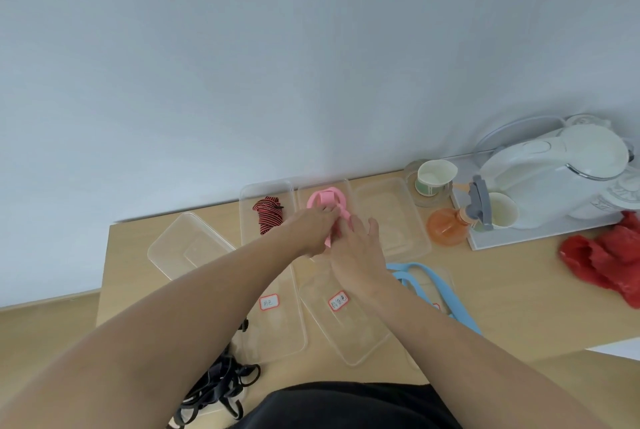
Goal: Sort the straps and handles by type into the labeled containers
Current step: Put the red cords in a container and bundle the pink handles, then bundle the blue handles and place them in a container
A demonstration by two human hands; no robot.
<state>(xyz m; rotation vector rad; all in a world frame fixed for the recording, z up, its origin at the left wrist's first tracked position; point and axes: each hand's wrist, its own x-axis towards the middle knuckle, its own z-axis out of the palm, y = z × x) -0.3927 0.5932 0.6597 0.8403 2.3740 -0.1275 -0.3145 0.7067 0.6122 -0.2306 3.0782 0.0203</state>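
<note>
— Where do we have the pink strap (325,199)?

— In the middle clear container (349,186) of the far row, just above the centre of the frame. Its coiled end lies at the far side. The loose tail runs back toward us, down and slightly left in the frame, so we read its long axis as lying lengthwise along the container.

— Which hand is on it?

— Our left hand (317,222). It comes in from the lower left, and its fingers pinch the strap just below the coil. Our right hand (360,250) sits just right of the tail, fingers straight and spread, gripping nothing. We cannot tell whether it touches the strap.

— And the move ahead?

— We judge it to be tucking the tail inside. The tail lies between our hands, nearer the left, so that hand should lead.

— Neighbours?

— The red-and-black strap (268,217) lies in the container to the left. The blue strap (424,272) lies at lower right.
</note>
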